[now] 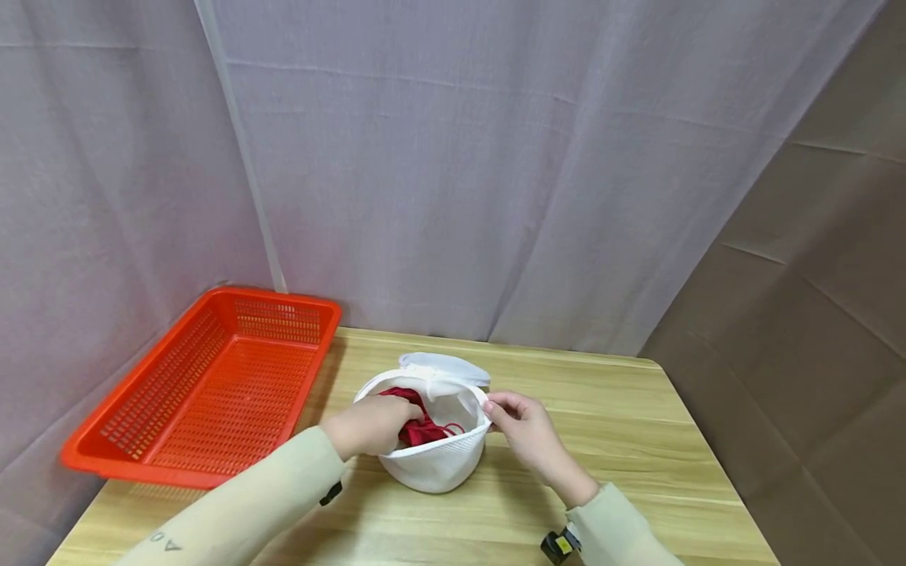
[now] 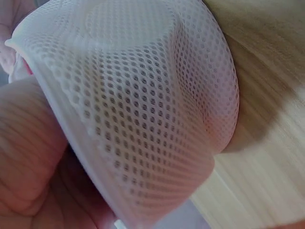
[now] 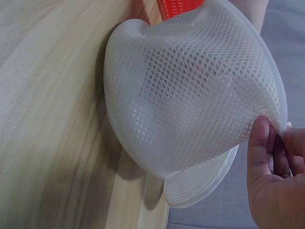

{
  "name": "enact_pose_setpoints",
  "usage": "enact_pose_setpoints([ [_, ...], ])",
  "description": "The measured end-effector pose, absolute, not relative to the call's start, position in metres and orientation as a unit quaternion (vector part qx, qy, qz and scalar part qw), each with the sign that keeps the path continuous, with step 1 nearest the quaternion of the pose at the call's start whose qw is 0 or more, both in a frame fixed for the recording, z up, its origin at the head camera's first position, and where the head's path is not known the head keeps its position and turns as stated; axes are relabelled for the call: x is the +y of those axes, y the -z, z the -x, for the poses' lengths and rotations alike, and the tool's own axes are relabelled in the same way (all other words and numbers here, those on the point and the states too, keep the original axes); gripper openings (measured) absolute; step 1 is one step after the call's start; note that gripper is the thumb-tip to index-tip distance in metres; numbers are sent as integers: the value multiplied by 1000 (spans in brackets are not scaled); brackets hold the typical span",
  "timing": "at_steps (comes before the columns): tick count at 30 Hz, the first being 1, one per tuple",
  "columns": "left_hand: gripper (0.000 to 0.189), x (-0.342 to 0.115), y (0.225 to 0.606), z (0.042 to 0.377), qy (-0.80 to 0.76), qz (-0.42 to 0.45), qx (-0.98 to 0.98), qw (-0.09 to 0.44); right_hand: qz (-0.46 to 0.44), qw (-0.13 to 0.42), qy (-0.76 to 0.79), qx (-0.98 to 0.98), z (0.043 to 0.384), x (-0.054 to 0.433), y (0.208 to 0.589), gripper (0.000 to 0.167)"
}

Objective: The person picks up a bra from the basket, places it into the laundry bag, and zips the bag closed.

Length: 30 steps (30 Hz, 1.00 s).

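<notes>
A white mesh laundry bag [image 1: 439, 469] stands on the table with its round mouth facing up. Its zip-edged lid [image 1: 453, 366] is folded back at the far side. Inside lies a red garment [image 1: 416, 428] with a thin strap looping over it. My left hand [image 1: 371, 424] reaches over the left rim and holds the garment, its fingertips hidden in the cloth and bag. At the right rim, my right hand [image 1: 527, 432] pinches the bag's edge between thumb and fingers. The right wrist view shows this pinch at the zip edge, with the mesh wall [image 3: 181, 76] stretched beside it.
An orange-red plastic basket [image 1: 314, 377] with slotted walls stands at the left of the wooden table [image 1: 602, 472]. Grey curtain cloth [image 1: 425, 196] hangs behind the table, and a brown cloth wall [image 1: 800, 338] slants along the right side.
</notes>
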<state>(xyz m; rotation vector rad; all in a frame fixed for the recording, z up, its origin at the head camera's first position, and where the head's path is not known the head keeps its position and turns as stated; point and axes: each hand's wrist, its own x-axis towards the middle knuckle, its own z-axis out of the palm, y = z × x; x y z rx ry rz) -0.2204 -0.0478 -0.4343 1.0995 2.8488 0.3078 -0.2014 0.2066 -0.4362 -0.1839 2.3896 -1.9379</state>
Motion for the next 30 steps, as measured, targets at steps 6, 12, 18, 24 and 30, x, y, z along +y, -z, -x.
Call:
enact_pose_setpoints([
  [6, 37, -51, 428, 222, -121, -380, 917, 20, 53, 27, 629, 775, 202, 210, 440, 15],
  [12, 38, -55, 418, 223, -152, -380, 912, 17, 46, 24, 627, 777, 201, 212, 441, 15],
  [18, 39, -62, 406, 228, -205, -365, 908, -6, 45, 29, 627, 777, 201, 213, 443, 15],
  [24, 51, -68, 396, 232, -249, -327, 911, -36, 38, 38, 630, 775, 200, 213, 444, 15],
  [30, 55, -74, 396, 237, -263, -285, 920, -57, 38, 37, 632, 773, 201, 213, 445, 14],
])
